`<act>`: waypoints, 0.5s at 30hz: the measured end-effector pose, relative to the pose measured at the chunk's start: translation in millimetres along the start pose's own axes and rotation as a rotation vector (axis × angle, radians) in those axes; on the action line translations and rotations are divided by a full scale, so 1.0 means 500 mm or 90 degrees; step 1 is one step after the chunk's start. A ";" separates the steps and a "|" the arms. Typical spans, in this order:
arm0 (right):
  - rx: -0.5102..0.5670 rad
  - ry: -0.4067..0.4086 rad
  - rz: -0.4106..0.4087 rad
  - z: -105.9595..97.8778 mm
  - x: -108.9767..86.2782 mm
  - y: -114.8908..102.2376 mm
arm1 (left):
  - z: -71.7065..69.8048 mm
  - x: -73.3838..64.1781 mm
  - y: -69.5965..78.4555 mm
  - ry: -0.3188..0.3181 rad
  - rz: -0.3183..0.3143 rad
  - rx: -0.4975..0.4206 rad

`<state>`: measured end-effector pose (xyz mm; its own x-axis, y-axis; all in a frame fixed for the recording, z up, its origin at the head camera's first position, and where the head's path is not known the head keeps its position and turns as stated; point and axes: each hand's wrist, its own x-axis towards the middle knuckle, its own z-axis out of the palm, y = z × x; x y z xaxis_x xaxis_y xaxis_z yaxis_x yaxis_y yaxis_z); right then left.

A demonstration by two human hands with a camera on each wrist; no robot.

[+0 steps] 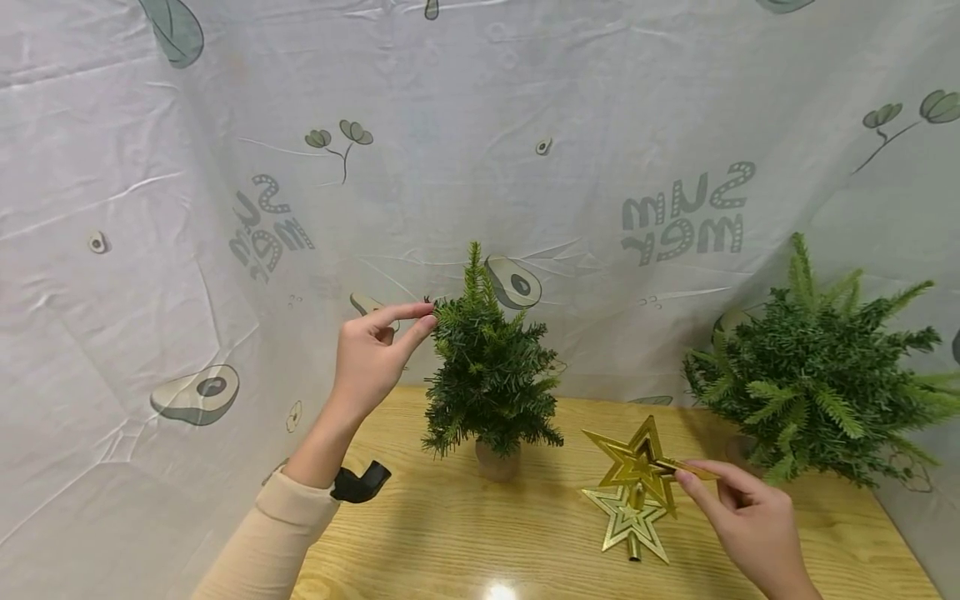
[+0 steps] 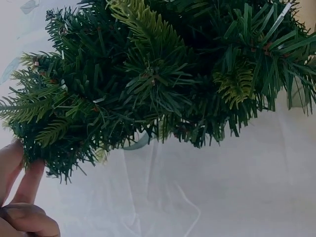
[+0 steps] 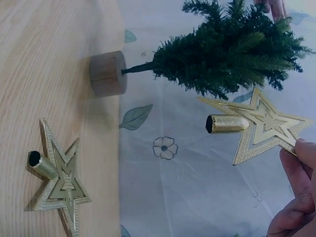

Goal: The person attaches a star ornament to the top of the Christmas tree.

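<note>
A small artificial Christmas tree [image 1: 495,375] stands upright on a round wooden base [image 1: 498,462] in the head view. My left hand [image 1: 371,354] pinches a branch tip on its upper left side, thumb against forefinger. In the left wrist view those fingers [image 2: 30,182] touch the green needles. My right hand [image 1: 753,512] pinches one point of a gold star tree topper [image 3: 269,123], held in the air with its hollow socket [image 3: 227,123] facing the tree's base side. A second gold star topper [image 3: 64,180] lies on the table below it.
A bushier artificial tree [image 1: 817,383] stands at the right of the wooden table [image 1: 420,542]. Behind the table hangs a pale printed cloth [image 1: 450,183], which also covers the left side. A black strap piece [image 1: 362,483] sticks out from the left wrist.
</note>
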<state>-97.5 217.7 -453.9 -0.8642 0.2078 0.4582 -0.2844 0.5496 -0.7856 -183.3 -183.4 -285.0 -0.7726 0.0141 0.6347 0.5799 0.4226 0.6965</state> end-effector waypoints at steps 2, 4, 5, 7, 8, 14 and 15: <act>0.002 0.003 0.000 -0.002 0.003 -0.002 | 0.003 0.000 -0.002 0.007 0.012 -0.008; 0.004 0.004 0.000 -0.004 0.006 -0.004 | 0.006 0.000 -0.002 0.016 0.023 -0.014; 0.008 0.004 -0.002 -0.006 0.008 -0.005 | 0.007 0.000 -0.003 0.021 0.027 -0.015; 0.012 0.005 -0.007 -0.008 0.012 -0.008 | 0.012 0.001 -0.010 0.032 0.037 -0.017; 0.013 0.006 -0.008 -0.008 0.014 -0.009 | 0.014 0.001 -0.019 0.040 0.042 -0.016; 0.025 0.007 -0.012 -0.013 0.025 -0.022 | 0.025 0.004 -0.082 0.080 0.088 -0.001; 0.028 0.007 -0.015 -0.015 0.027 -0.024 | 0.026 0.005 -0.087 0.084 0.097 -0.001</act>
<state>-102.6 219.8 -435.4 -0.8529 0.2039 0.4807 -0.3226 0.5181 -0.7921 -213.9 -190.1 -318.3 -0.6358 -0.0411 0.7708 0.6879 0.4227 0.5900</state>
